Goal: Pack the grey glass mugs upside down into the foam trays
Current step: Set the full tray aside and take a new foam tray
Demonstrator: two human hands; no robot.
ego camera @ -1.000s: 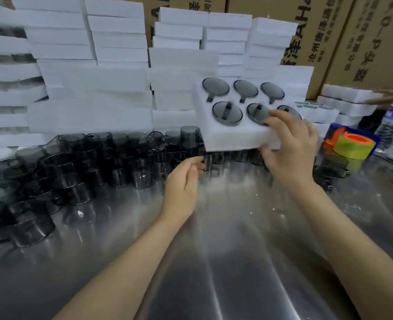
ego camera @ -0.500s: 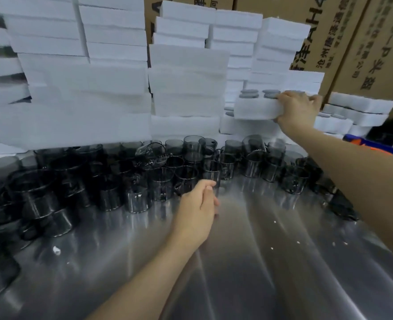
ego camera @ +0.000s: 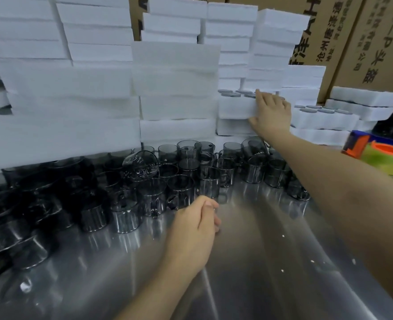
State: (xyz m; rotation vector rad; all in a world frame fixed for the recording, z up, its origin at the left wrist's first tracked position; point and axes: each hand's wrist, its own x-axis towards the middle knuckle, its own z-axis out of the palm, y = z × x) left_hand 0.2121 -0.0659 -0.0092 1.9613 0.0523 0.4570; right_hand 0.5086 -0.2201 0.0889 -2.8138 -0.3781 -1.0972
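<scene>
Several grey glass mugs (ego camera: 181, 179) stand crowded on the steel table (ego camera: 260, 262), below a wall of white foam trays (ego camera: 177, 77). A filled foam tray (ego camera: 236, 107) with upturned mug bottoms showing on top sits on another tray in the back stack. My right hand (ego camera: 271, 114) lies flat against its front right side, fingers straight. Over the table, just in front of the nearest mugs, my left hand (ego camera: 195, 227) hovers with loosely curled fingers and holds nothing.
More filled trays (ego camera: 325, 116) lie stacked to the right. Brown cardboard boxes (ego camera: 375, 42) stand behind them. A tape dispenser with a green and orange roll (ego camera: 385, 155) sits at the right table edge.
My right hand carried the filled tray up and back onto the stack and now presses its side with straight fingers. My left hand has drawn slightly back from the mugs.
</scene>
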